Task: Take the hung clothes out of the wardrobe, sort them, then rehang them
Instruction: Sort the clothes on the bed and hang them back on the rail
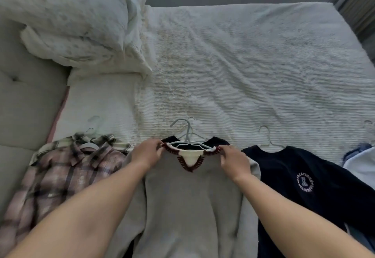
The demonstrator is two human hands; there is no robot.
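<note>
Quilted grey upholstery (26,99) fills the far left edge, with a crumpled white duvet (71,20) heaped at upper left on the bed. Cream ribbed bedspread (243,65) covers the mattress across the middle of the view.

Along the near edge, left to right:
- Pink-and-grey plaid button shirt (60,172), lying flat on a white hanger (89,145), collar toward the far side; a second pale hook shows faintly just beyond it.
- Left hand (147,152), fingers curled, pinching the left end of the neckline of a light grey knit sweater (192,207).
- The grey sweater has a cream V-neck trimmed with dark red stitches. It lies flat, front up, on top of a dark garment (219,141) whose collar shows just beyond its neckline. A pale blue-white plastic hanger (188,136) sits at the neckline, hook pointing away; a second hook shows behind it.
- Right hand (233,160), fingers curled, pinching the right end of the same neckline.
- Navy sweatshirt with a round white printed emblem (304,180), flat on a thin white hanger (268,140), just beside the grey sweater.
- White-and-blue garment (361,162) at the far right edge, mostly cut off.
</note>
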